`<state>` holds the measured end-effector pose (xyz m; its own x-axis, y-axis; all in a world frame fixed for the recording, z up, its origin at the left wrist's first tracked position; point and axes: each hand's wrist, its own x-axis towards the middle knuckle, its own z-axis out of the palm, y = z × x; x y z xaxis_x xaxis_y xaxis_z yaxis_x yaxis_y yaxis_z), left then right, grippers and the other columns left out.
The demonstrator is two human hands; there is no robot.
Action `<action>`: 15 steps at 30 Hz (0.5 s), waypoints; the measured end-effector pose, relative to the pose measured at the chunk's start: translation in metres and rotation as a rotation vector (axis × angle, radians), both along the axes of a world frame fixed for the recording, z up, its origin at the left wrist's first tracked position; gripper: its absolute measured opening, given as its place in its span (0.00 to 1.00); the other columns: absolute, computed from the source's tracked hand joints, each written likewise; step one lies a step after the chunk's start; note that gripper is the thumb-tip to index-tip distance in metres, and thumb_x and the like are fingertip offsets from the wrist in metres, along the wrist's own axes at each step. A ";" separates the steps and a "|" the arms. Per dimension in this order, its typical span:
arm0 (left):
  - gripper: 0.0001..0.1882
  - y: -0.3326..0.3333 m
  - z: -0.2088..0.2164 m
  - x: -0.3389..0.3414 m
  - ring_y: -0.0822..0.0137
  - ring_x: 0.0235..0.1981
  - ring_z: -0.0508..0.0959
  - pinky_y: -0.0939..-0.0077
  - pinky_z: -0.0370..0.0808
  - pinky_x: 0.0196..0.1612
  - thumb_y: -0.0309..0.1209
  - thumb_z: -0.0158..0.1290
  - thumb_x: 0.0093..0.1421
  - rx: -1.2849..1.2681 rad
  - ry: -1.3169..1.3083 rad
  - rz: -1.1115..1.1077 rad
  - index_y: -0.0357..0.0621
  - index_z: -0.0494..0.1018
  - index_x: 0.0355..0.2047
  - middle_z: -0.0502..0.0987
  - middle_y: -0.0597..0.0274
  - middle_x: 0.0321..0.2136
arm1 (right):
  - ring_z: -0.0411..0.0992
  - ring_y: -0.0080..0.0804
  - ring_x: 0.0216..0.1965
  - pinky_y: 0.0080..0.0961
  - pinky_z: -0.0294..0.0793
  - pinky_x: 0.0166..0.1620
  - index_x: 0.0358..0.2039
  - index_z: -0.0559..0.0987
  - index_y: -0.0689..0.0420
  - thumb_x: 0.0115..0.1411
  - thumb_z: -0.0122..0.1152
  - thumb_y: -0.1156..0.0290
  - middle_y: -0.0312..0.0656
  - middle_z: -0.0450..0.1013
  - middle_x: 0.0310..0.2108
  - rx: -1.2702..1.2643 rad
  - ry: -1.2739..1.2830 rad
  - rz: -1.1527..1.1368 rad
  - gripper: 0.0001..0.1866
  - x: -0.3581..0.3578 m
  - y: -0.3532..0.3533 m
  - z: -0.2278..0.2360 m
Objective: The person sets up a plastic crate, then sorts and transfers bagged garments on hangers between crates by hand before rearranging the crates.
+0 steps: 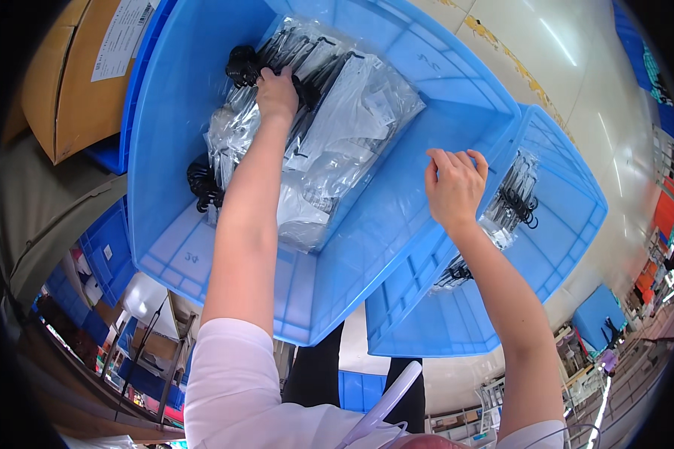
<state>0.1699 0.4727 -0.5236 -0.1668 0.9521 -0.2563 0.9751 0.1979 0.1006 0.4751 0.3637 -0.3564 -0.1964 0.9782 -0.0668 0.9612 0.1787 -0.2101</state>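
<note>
My left hand [277,96] reaches deep into a large blue plastic bin [427,52]. Its fingers are closed on a bunch of black hangers [307,93] among the garments; the fingertips are partly hidden. Around it lie white and grey garments in clear plastic bags [359,112], packed in rows with black hooks showing. More black hanger clusters sit beside the bin's left wall, one of them a coiled black bunch [202,182]. Over the bin's right side hovers my right hand [457,179], its fingers loosely bent and apart, with nothing visible in them.
A second blue bin [562,187] stands lower at the right, holding bagged garments with black hangers [518,202]. At the upper left is a cardboard box [90,75] with a white label. Shelving and goods [157,344] fill the lower left. The pale floor [532,52] runs along the right.
</note>
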 end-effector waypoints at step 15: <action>0.35 -0.191 0.205 0.046 0.44 0.43 0.71 0.54 0.70 0.47 0.11 0.54 0.40 0.409 -0.495 -0.038 0.41 0.68 0.53 0.71 0.49 0.37 | 0.75 0.34 0.36 0.35 0.62 0.58 0.33 0.81 0.53 0.54 0.58 0.71 0.35 0.79 0.29 0.101 0.058 0.035 0.07 -0.003 -0.007 0.006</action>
